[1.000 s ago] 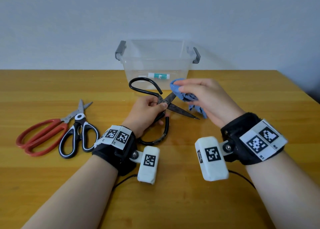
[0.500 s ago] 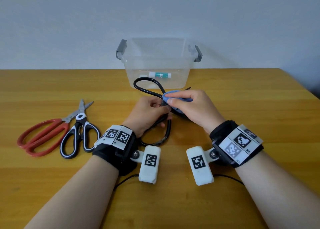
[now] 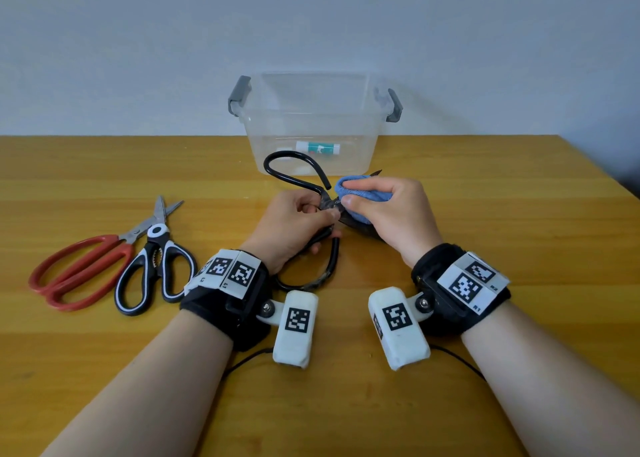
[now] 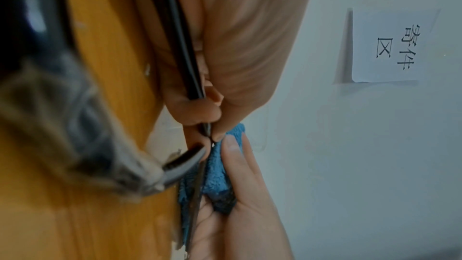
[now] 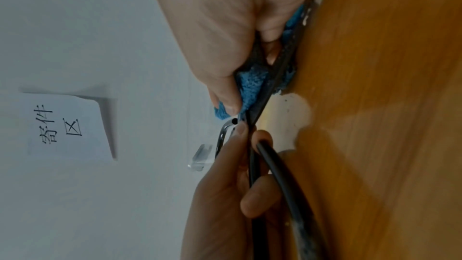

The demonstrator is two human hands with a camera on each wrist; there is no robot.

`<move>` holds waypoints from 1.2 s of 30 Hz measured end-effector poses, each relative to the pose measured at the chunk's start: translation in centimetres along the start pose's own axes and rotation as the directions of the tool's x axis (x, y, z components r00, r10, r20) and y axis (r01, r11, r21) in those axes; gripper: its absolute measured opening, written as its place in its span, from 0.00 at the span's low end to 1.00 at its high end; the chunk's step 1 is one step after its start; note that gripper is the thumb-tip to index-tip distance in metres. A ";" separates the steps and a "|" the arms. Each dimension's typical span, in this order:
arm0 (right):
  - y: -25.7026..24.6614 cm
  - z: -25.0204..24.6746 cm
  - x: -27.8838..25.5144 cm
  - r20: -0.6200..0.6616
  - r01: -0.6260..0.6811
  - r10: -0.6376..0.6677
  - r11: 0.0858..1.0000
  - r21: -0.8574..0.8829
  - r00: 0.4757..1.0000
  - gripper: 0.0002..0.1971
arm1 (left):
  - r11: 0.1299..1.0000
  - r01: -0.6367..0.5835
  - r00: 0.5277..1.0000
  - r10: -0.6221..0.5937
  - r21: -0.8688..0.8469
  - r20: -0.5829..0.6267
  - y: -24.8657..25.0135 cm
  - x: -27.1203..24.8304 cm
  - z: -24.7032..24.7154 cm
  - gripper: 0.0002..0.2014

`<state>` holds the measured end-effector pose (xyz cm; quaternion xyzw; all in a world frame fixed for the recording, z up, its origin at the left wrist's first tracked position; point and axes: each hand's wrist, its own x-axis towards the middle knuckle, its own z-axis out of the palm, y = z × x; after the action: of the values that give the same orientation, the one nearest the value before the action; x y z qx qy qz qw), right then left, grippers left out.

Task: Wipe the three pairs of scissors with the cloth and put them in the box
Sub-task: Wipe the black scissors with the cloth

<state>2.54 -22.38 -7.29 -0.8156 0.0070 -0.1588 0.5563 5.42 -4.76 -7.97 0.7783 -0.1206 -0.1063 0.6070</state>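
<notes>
Wall notice (image 4: 390, 46) only in wrist views, perhaps paper, cloth (image 3: 363, 193) wrapping black scissors (image 3: 294, 176)

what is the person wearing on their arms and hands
Both forearms are bare, with no sleeves or gloves. The left hand and right hand each have a black wrist strap carrying white tags printed with black square codes. A white rounded block with its own code hangs from each strap on a small bracket, and thin black cables trail from them.

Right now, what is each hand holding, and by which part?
Left hand grips the black iron scissors just behind the pivot; right hand holds the blue cloth bunched around a blade.
</notes>
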 end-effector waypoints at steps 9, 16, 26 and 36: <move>0.4 -0.1 0.0 -0.118 -0.057 0.071 0.991 0.123 0.990 0.07 | 1.000 0.004 0.999 -0.005 -0.024 -0.040 0.6 -0.3 0.1 0.22; -0.9 -0.3 0.2 0.110 0.089 -0.072 0.984 -0.154 0.991 0.06 | 0.995 0.006 1.000 -0.006 0.099 -0.002 1.1 -0.7 0.5 0.14; -2.4 -1.5 1.3 0.010 0.051 -0.051 0.953 -0.297 0.999 0.11 | 0.997 0.019 1.000 -0.018 0.080 -0.005 1.0 -0.3 0.7 0.19; -3.4 -0.2 1.0 0.114 0.027 0.036 0.862 -0.505 0.993 0.08 | 0.995 -0.042 0.999 0.043 0.091 -0.004 0.7 -0.5 0.5 0.16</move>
<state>2.82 -21.41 -3.86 -0.9410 0.0168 -0.1011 0.3226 4.73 -5.21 -7.35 0.8025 -0.1401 -0.0855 0.5736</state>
